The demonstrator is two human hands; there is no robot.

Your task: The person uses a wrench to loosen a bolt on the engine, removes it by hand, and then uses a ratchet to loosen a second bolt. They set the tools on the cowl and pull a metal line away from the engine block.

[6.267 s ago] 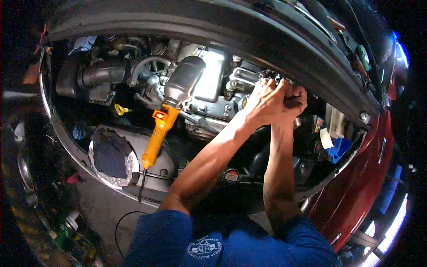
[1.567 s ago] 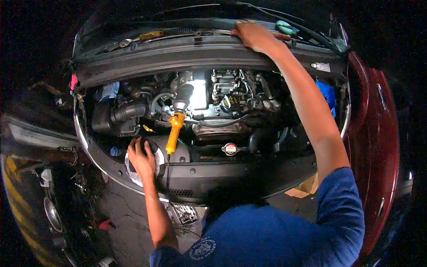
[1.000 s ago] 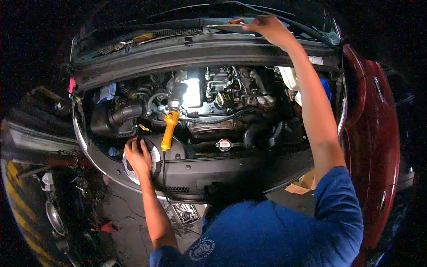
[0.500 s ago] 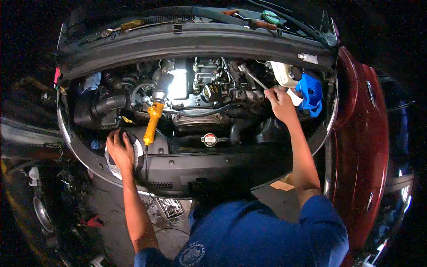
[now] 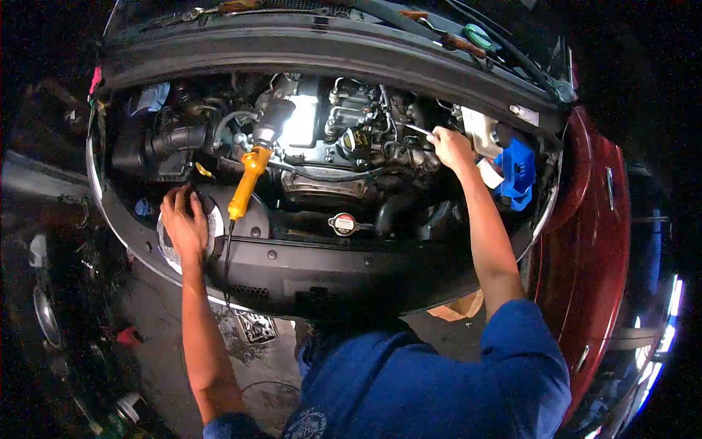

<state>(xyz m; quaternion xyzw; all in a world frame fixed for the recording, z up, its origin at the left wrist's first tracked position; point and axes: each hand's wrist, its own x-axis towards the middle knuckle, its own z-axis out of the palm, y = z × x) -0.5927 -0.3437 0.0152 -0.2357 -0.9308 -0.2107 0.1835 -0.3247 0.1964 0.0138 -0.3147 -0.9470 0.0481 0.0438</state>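
My right hand [image 5: 453,149] is closed around the handle of a ratchet [image 5: 419,129], which reaches left into the right side of the engine [image 5: 351,150]; its head is hard to see among the dark hoses. At the front left corner of the bay, my left hand [image 5: 184,225] rests with spread fingers on a round silver-and-white piece [image 5: 170,245]. Between my hands, a yellow work light [image 5: 251,175] leans on the engine and shines on its cover. Behind my right hand stands a whitish reservoir [image 5: 479,132] with a dark cap.
A blue plastic piece [image 5: 518,174] sits at the bay's right side. The radiator cap [image 5: 342,224] is in the front middle. Tools with brown handles [image 5: 462,45] and a green round item [image 5: 477,36] lie below the windshield. A red car [image 5: 585,241] stands close on the right.
My right hand has swung the ratchet handle up and slightly left toward the engine. My left hand stays on the front corner. The whole view has shifted and tilted a little.
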